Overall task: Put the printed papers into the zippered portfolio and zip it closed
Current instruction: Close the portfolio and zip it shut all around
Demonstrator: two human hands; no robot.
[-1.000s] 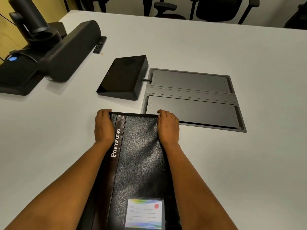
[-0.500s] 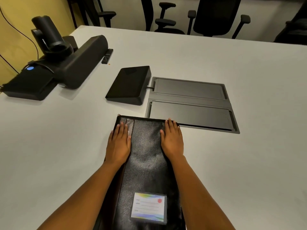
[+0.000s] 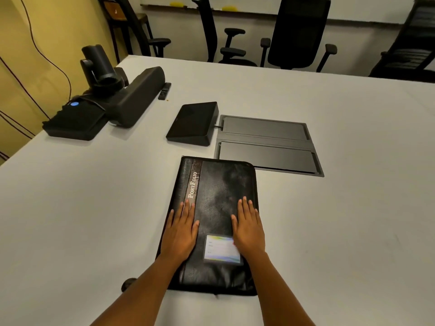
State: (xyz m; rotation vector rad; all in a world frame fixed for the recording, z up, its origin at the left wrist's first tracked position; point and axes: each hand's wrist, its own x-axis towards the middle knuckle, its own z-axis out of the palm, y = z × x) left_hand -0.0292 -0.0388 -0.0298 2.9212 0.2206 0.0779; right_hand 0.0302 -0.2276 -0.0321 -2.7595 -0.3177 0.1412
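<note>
A black leather zippered portfolio lies closed and flat on the white table in front of me, with "PortFolio" printed along its brown left strip and a colourful label card near its lower part. My left hand rests flat, palm down, on the portfolio's left side. My right hand rests flat on its right side, partly over the label. Neither hand grips anything. No printed papers are visible.
A black tablet-like console and a grey recessed cable hatch lie just beyond the portfolio. A conference camera and speaker bar with a small remote stand at the far left. Office chairs line the far edge.
Both hands slid from the portfolio's far edge down toward me along its cover, fingers now flat. The view has risen, showing more of the room.
</note>
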